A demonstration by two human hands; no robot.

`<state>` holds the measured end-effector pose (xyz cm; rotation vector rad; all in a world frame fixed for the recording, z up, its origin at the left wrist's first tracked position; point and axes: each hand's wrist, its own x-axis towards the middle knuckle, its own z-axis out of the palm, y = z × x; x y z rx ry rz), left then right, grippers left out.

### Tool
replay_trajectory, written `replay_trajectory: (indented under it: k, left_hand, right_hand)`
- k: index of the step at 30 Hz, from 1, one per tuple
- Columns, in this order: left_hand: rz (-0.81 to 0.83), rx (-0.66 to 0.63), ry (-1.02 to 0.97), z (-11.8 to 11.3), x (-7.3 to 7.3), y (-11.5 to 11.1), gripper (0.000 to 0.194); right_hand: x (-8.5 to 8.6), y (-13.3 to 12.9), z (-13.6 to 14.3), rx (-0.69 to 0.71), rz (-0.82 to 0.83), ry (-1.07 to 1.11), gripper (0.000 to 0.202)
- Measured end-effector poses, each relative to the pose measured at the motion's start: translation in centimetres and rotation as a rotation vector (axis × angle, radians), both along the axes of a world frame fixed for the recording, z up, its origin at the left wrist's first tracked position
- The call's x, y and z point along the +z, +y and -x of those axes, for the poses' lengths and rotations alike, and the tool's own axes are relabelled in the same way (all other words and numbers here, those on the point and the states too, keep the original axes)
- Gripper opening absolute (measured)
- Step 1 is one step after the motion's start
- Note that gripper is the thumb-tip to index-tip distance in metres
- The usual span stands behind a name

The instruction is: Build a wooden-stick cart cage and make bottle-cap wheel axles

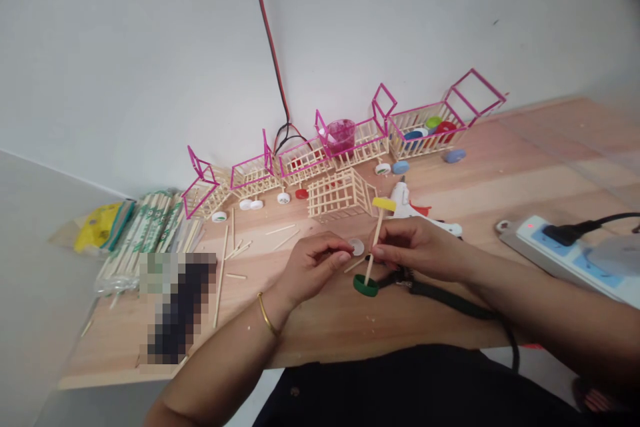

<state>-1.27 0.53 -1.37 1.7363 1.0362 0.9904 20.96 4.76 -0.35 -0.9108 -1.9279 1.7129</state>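
Note:
My right hand (417,247) pinches a wooden stick axle (377,237) near its middle, holding it tilted above the table. A yellow bottle cap (384,203) sits on its upper end and a green bottle cap (365,285) on its lower end. Just left of the stick, my left hand (317,263) has thumb and forefinger closed at the edge of a small translucent disc (356,247). A stick-built cart frame (340,197) lies behind my hands. A white glue gun (401,197) rests beyond my right hand.
Several stick carts (425,127) with magenta rims and cap wheels line the wall. Bundled sticks (150,230) and a yellow packet (103,227) lie left, near a pixelated dark object (183,310). Loose sticks (223,273) are scattered nearby. A power strip (560,250) with plugged-in cords stands right.

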Motion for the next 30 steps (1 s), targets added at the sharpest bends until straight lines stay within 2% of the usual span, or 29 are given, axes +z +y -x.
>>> replay_trajectory:
  k: [6, 9, 16, 21, 27, 30]
  left_hand:
    - [0.253, -0.024, -0.207, -0.6, -0.8, -0.4, 0.029]
    - [0.327, -0.053, -0.262, -0.9, -0.9, -0.5, 0.030]
    - [0.391, -0.034, -0.256, -1.3, -0.8, -0.6, 0.031]
    - [0.410, -0.009, -0.265, -1.2, -0.8, -0.7, 0.030]
    - [0.436, -0.006, -0.456, -0.7, -0.7, -0.2, 0.029]
    - [0.431, -0.026, -0.486, -0.6, -0.7, -0.1, 0.025]
  right_hand:
    - [0.3, -0.4, 0.5, 0.005, -0.156, -0.083, 0.032]
    - [0.7, -0.5, 0.8, -0.006, -0.209, -0.112, 0.031]
    - [1.5, -0.9, 1.4, 0.007, -0.334, -0.152, 0.025]
    - [1.4, -0.9, 1.4, 0.024, -0.371, -0.143, 0.023]
    - [0.9, -0.6, 1.2, -0.043, -0.409, -0.116, 0.022]
    - [0.7, -0.6, 1.1, -0.063, -0.406, -0.096, 0.023]
